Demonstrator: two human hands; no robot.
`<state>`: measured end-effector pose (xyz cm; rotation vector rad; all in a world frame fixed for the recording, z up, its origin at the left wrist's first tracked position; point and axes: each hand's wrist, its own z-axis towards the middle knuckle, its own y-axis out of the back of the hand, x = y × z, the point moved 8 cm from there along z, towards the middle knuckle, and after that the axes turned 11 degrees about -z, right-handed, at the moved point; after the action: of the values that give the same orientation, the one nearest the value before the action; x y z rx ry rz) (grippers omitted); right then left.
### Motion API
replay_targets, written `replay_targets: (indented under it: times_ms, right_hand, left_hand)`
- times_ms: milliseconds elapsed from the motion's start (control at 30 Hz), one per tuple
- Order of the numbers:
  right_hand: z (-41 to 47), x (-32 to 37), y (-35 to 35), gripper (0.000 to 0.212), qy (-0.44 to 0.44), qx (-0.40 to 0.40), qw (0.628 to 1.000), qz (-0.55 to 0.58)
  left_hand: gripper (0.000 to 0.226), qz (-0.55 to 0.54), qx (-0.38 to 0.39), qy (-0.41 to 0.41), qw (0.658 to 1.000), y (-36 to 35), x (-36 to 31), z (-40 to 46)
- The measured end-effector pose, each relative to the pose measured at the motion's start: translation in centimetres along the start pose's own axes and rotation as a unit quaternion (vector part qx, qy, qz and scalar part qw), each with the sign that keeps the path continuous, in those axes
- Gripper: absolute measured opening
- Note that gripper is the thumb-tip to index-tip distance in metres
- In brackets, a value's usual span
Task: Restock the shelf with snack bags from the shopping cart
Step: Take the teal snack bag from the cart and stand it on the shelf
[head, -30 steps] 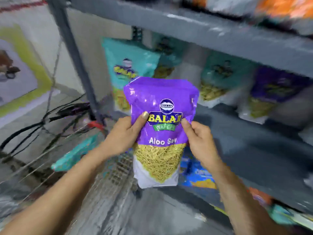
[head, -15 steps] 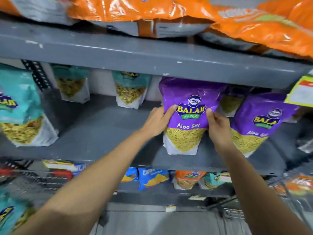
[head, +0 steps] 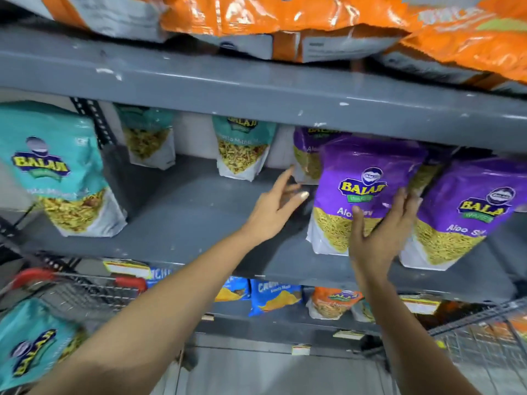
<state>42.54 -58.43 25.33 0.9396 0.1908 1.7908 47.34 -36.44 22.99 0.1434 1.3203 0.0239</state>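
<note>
A purple snack bag (head: 362, 192) stands upright on the middle shelf (head: 199, 212), so the step in hand looks like the setting-down of one bag. The right hand (head: 382, 232) lies flat against its lower front with fingers spread: an open grip that steadies rather than clasps. The left hand (head: 273, 209) hovers just left of the bag, fingers loose and apart, touching nothing that can be seen.

Just right of the right grip a second purple bag (head: 467, 215) stands close beside the first, whether touching cannot be told. Behind the placed bag another purple bag (head: 306, 155) peeks out at the back of the shelf. Left of the left grip the shelf is bare for a good stretch, with two teal bags (head: 242, 149) at the back wall and a large teal bag (head: 57, 172) near the front edge further left.

The bag sits near the shelf's front edge, leaning slightly, so it could tip forward once the right palm leaves it. A gentle push back would suit before letting go. The upper shelf (head: 256, 89) hangs low over the bag tops, leaving little headroom, so hands should come out low and level.

Below and left of the left arm, the shopping cart (head: 85, 286) holds a teal bag (head: 34, 346), likely the next to fetch.
</note>
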Motion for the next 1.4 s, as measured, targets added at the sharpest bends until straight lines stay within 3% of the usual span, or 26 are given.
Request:
replay_targets:
  times_ms: [100, 267, 400, 500, 600, 633, 700, 767, 833, 900, 967, 1033, 1167, 1400]
  right_hand:
    - [-3.6, 6.7, -1.4, 0.042, 0.13, 0.015, 0.99, 0.045]
    - [-12.9, 19.7, -6.8, 0.022, 0.303, 0.161, 0.933, 0.11]
    - [-22.7, 28.7, -10.5, 0.018, 0.436, 0.222, 0.863, 0.126]
    - [-30.5, 33.6, -15.2, 0.016, 0.473, 0.372, 0.79, 0.115]
    - [-38.4, 34.9, -21.6, 0.04, 0.442, 0.574, 0.689, 0.027]
    - [-40.5, 35.3, -23.1, 0.048, 0.425, 0.617, 0.662, 0.032]
    - [-43.5, 36.8, -25.3, 0.059, 0.39, 0.664, 0.633, 0.079]
    - [-45.1, 38.0, -28.0, 0.066, 0.305, 0.699, 0.638, 0.108]
    - [-46.5, 38.5, -30.8, 0.071, 0.229, 0.728, 0.638, 0.106]
    - [-48.9, 38.9, -32.6, 0.075, 0.188, 0.776, 0.59, 0.117]
    - [-51.4, 39.1, -33.5, 0.065, 0.148, 0.815, 0.543, 0.136]
    - [-52.9, 39.3, -34.1, 0.047, 0.121, 0.815, 0.547, 0.147]
    - [-52.7, 39.5, -33.2, 0.03, 0.089, 0.777, 0.595, 0.185]
    - [-44.5, 42.7, -26.7, 0.025, 0.083, 0.729, 0.62, 0.276]
  left_hand:
    - [0.056, 0.028, -0.068, -0.002, 0.997, 6.4, 0.9, -5.6]
    - [0.033, 0.159, -0.224, 0.052, 0.96, 20.3, 4.3, -20.0]
    - [0.018, 0.219, -0.247, 0.253, 0.909, 28.6, 9.9, -35.4]
    - [0.024, 0.196, -0.273, 0.396, 0.855, 32.4, 14.1, -45.7]
    - [0.01, 0.132, -0.322, 0.502, 0.792, 35.5, 17.3, -52.2]
    - [0.028, 0.126, -0.338, 0.505, 0.784, 36.6, 18.2, -53.1]
    - [0.06, 0.06, -0.386, 0.471, 0.791, 38.1, 19.6, -53.3]
    - [0.074, -0.013, -0.443, 0.422, 0.791, 39.5, 20.7, -52.7]
    - [0.071, -0.074, -0.485, 0.384, 0.782, 40.8, 22.1, -52.1]
    - [0.063, -0.114, -0.488, 0.372, 0.781, 41.4, 23.7, -51.5]
    - [0.053, -0.108, -0.48, 0.378, 0.784, 41.6, 25.0, -51.3]
    - [0.045, -0.097, -0.5, 0.366, 0.779, 41.7, 25.9, -51.4]
    - [0.038, -0.022, -0.552, 0.352, 0.755, 41.9, 24.8, -51.2]
    - [0.039, 0.184, -0.489, 0.286, 0.803, 44.1, 11.9, -46.8]
